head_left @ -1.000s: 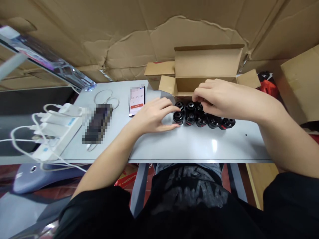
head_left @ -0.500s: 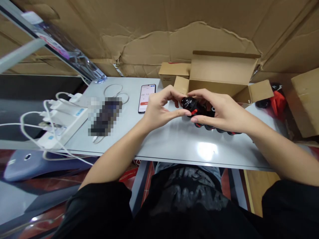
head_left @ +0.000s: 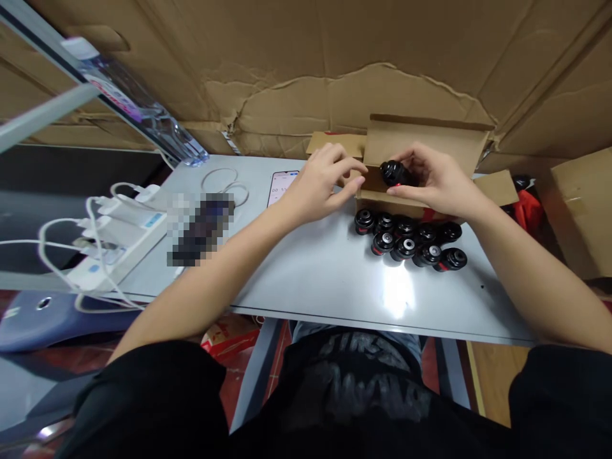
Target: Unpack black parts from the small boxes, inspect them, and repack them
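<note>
My right hand (head_left: 437,178) grips a shiny black ridged cylinder (head_left: 394,173) with a bit of red on it, thumb below and fingers behind. It is held on its side over the opening of a cardboard box (head_left: 396,205). My left hand (head_left: 329,178) hovers at the box's left edge, thumb and fingers apart, with nothing between them. In front of the box, several similar black cylinders (head_left: 403,248) with red bands stand in two rows on the white table (head_left: 310,274). The inside of the box is mostly hidden.
A phone with a timer (head_left: 282,185) lies partly behind my left forearm. Further left are a blurred-out dark object (head_left: 203,229), a white power strip (head_left: 129,245) with cables, and a leaning water bottle (head_left: 143,108). Another cardboard box (head_left: 583,210) stands at the right.
Both hands were around the black cylinder above the rows. Now my left hand is off it, and my right hand has carried it up and away from me, over the box.
</note>
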The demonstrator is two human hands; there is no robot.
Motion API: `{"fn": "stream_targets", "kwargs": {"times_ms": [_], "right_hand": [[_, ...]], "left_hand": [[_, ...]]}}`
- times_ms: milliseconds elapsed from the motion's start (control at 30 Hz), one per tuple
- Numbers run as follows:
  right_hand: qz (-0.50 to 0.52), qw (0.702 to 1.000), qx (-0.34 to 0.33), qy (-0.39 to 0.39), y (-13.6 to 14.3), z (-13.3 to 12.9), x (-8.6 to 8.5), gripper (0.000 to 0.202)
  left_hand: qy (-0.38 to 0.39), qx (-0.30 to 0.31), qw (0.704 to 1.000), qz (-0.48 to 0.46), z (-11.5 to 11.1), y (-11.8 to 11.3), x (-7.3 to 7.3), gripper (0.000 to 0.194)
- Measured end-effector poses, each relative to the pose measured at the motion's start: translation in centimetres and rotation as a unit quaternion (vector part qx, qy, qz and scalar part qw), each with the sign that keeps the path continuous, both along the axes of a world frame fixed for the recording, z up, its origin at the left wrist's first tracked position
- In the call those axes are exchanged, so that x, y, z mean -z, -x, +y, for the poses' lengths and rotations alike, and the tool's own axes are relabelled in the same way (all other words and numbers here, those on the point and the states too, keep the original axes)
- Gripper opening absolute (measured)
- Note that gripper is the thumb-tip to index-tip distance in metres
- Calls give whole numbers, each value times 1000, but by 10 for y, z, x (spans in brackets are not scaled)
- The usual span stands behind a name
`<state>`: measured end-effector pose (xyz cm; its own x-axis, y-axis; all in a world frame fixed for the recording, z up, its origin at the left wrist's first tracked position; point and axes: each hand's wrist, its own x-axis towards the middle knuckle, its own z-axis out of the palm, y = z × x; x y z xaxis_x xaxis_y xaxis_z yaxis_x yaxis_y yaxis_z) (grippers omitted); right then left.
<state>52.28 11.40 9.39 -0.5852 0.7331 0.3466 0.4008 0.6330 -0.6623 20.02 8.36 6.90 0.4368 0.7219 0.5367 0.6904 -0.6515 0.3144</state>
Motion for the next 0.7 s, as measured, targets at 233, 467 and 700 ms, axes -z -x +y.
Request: {"fn": "stream_targets", "kwargs": {"times_ms": [233,467,700], "right_hand": [[43,998,-4,54,-3,13,13,66],[-56,997,44,-18,-1,3,3,44],[-29,998,-11,48,6,12,-4,49]], "left_hand": [[94,68,993,-30,7,-4,18,29],[91,62,987,-114,-9,-11,30,18],[82,44,993,-71,-2,-16,9,14]]}}
